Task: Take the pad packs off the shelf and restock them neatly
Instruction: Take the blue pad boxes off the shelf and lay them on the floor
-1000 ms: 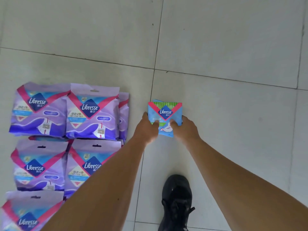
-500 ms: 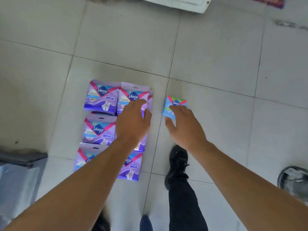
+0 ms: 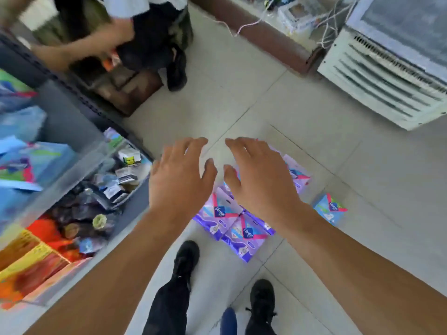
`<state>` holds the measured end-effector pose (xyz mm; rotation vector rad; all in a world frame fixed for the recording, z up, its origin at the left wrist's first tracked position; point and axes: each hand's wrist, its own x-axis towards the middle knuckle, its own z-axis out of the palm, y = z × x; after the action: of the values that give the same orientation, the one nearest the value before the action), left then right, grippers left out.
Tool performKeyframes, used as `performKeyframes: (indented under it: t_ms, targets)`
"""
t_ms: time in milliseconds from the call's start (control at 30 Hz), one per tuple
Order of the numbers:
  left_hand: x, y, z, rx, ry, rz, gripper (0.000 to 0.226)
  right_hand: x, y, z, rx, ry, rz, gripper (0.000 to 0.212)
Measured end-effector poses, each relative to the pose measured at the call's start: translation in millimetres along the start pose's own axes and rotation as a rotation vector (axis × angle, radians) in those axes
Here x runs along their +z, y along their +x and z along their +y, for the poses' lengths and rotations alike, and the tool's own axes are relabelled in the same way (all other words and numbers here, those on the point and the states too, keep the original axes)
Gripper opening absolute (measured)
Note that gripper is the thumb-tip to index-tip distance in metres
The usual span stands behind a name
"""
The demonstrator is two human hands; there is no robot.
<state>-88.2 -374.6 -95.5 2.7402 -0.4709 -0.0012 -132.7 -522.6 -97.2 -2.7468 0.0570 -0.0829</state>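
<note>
- The left hand (image 3: 180, 182) hangs in the air with its fingers spread and relaxed, palm down, grasping nothing.
- The right hand (image 3: 260, 180) hangs beside it in the same loose spread, fingers straight and released, also empty; the two thumbs nearly meet but stay apart.
- The purple pad packs (image 3: 232, 221) lie flat on the tiled floor (image 3: 314, 97), grouped edge to edge and partly overlapping, below the palm and wrist of the right hand, which hides the farther ones.
- One purple pack edge shows past the little-finger side of the right hand, lying on the floor.
- A small blue pad pack (image 3: 329, 210) lies alone on the floor, apart from the purple group, out beyond the right forearm on its outer side.
- The shelf (image 3: 72, 146) runs along the outer side of the left hand's fingers; blurred blue and green packs sit on it, with a clear-fronted bin of small mixed goods lower down.
- Ahead of both sets of fingertips is bare tile, then another person's hand and dark clothing, blurred.
- A white louvred cabinet (image 3: 387, 76) stands far ahead of the right fingertips.
- Two black shoes (image 3: 186, 259) stand on the floor under the forearms.
</note>
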Motion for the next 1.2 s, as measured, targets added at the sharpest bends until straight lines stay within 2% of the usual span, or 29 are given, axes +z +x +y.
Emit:
performKeyframes:
  t_ms: [267, 467, 600, 833, 967, 1100, 1200]
  targets:
    - [-105, -85, -118, -0.413, 0.018, 0.268, 0.037, 18, 30, -158, -0.412, 0.012, -0.045, 0.043]
    - [-152, -142, -223, -0.602, -0.029, 0.434, 0.038, 63, 43, -287, -0.538, 0.184, -0.066, 0.048]
    - [-161, -158, -294, -0.694, -0.060, 0.419, 0.039, 107, 57, -360, -0.559, 0.147, -0.151, 0.053]
    - [-176, -170, -395, -0.747, -0.105, 0.380, 0.043, 173, 66, -448, -0.581, 0.039, -0.343, 0.063]
    - [-187, -181, -445, -0.758, -0.131, 0.466, 0.047, 196, 76, -495, -0.454, 0.233, -0.418, 0.059]
    - [-195, -172, -510, -0.914, -0.267, 0.556, 0.061, 239, 105, -554, -0.058, 0.563, -0.562, 0.051]
    - [-204, -162, -552, -1.075, -0.345, 0.512, 0.067, 274, 121, -583, 0.182, 0.733, -0.563, 0.060]
